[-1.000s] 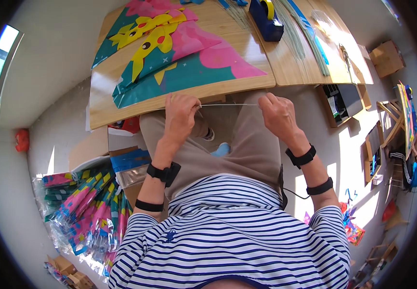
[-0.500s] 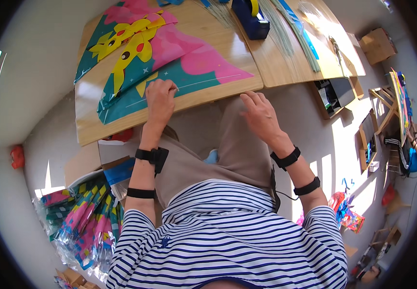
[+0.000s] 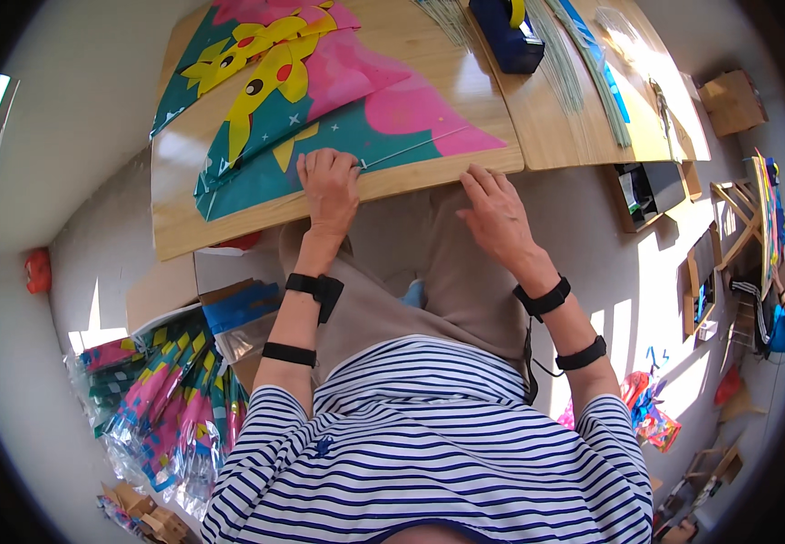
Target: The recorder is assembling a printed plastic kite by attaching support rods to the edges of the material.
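Observation:
A teal and pink printed kite sail (image 3: 392, 104) with a yellow cartoon figure lies folded on the near part of the table, its long edge slanting along the table's front. A thin pale rod (image 3: 411, 150) lies across it near that edge. My left hand (image 3: 329, 189) rests over the sail's edge, fingers curled, with thumb and forefinger closed at the rod's left end. My right hand (image 3: 499, 213) is at the table's front edge, right of the sail's pink tip, its fingers loosely bent and slightly apart, with nothing visible in them.
On the wooden table (image 3: 311, 210) stand a dark blue tape dispenser (image 3: 508, 41) and bundles of thin rods (image 3: 565, 77) at the back right. A pile of wrapped kites (image 3: 161, 399) lies on the floor at left. Open boxes (image 3: 637, 195) stand below the table's right side.
The view has shifted, so the table and sail sit farther right and slightly higher. My left hand stays at the rod's end; my right hand stays by the table edge.

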